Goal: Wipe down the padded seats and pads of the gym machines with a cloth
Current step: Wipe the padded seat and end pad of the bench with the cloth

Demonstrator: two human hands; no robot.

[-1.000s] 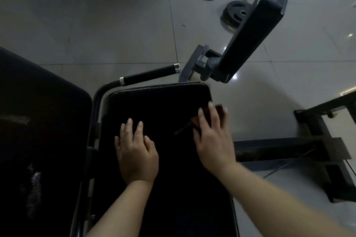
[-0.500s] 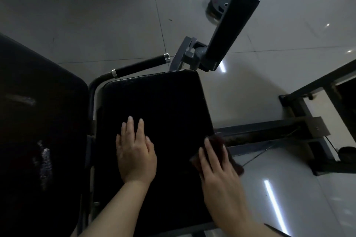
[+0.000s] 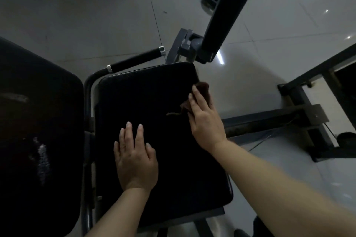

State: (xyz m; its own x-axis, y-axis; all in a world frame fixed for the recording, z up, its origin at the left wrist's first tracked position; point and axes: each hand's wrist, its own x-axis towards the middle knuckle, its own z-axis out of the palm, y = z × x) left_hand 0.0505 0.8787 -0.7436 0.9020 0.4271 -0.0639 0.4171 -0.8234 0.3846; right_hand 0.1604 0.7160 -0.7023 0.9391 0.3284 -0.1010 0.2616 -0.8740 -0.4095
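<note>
The left hand [image 3: 134,158] lies flat on the black padded seat [image 3: 154,102], fingers straight and slightly spread, holding nothing; it looks placed there to brace the body while the other hand works. The right hand [image 3: 204,119] presses a dark brown cloth [image 3: 202,90] against the seat's far right edge, its grip flat, fingers extended over the fabric rather than pinching it, so the wipe covers the border. A tilted pad [image 3: 229,11] stands beyond, seemingly not yet wiped
</note>
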